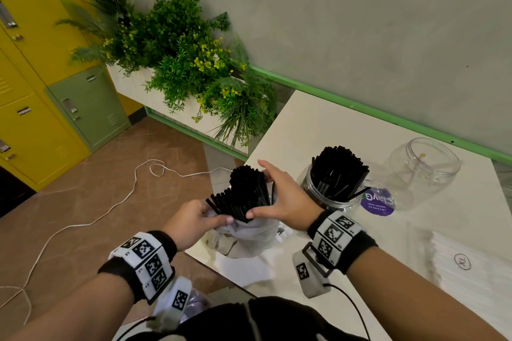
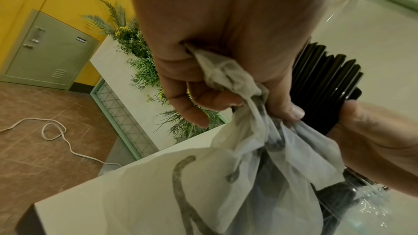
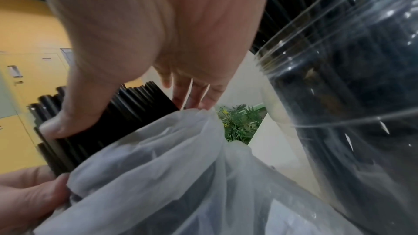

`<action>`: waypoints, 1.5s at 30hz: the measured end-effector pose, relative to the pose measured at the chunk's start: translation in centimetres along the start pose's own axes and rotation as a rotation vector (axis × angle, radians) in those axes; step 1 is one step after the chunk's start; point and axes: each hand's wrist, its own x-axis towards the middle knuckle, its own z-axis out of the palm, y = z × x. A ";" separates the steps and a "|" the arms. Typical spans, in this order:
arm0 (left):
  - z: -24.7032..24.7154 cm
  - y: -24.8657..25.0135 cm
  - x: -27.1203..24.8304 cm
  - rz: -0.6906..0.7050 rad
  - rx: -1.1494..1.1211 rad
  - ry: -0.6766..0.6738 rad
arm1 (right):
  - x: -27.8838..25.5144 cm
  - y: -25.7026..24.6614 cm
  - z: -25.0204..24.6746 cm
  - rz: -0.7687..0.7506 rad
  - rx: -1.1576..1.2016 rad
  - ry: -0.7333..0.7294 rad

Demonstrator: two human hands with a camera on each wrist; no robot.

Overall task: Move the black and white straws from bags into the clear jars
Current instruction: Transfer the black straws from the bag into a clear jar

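Standing in thin white bag (image 1: 243,232) beside filled jar (image 1: 332,188): black straws (image 1: 246,194) — light, slick, loose. Right hand (image 1: 285,196) wraps bundle mid-length; left hand (image 1: 191,221) pinches bag — grip firmly.

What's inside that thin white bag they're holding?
Black straws stick out of the bag, gripped by the right hand; the left hand pinches the bag. The straws' lower ends are hidden inside it.

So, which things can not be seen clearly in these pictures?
- Lower ends of the bundle of black plastic straws: head view, hidden inside the translucent white plastic bag.
- Right hand fingers: right wrist view, blurred, mostly behind the palm.
- Small yellowish object in the empty clear plastic jar: head view, too small.
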 end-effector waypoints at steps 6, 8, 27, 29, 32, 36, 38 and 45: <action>0.2 -0.1 0.0 0.018 -0.013 -0.002 | 0.1 1.4 0.4 -0.059 -0.043 0.067; 0.3 0.0 0.1 0.026 -0.011 -0.002 | 0.1 1.4 0.6 -0.050 -0.034 0.065; 0.7 -0.8 0.7 0.002 -0.007 0.013 | -1.4 0.7 0.8 -0.003 0.200 0.241; 0.7 -0.9 0.8 -0.007 0.017 0.027 | -1.6 0.7 0.9 -0.006 0.251 0.248; 0.7 -1.0 0.9 -0.021 0.026 0.040 | -1.9 0.6 0.8 0.000 0.322 0.274; 1.0 -0.6 1.0 -0.045 0.055 0.072 | -2.3 -0.2 0.3 -0.027 0.345 0.332; 1.0 -0.4 1.0 -0.047 0.067 0.078 | -2.4 -1.1 0.1 -0.073 0.302 0.420; 0.9 0.7 0.8 -0.041 0.059 0.079 | -1.9 -7.0 -3.7 -0.355 0.382 0.567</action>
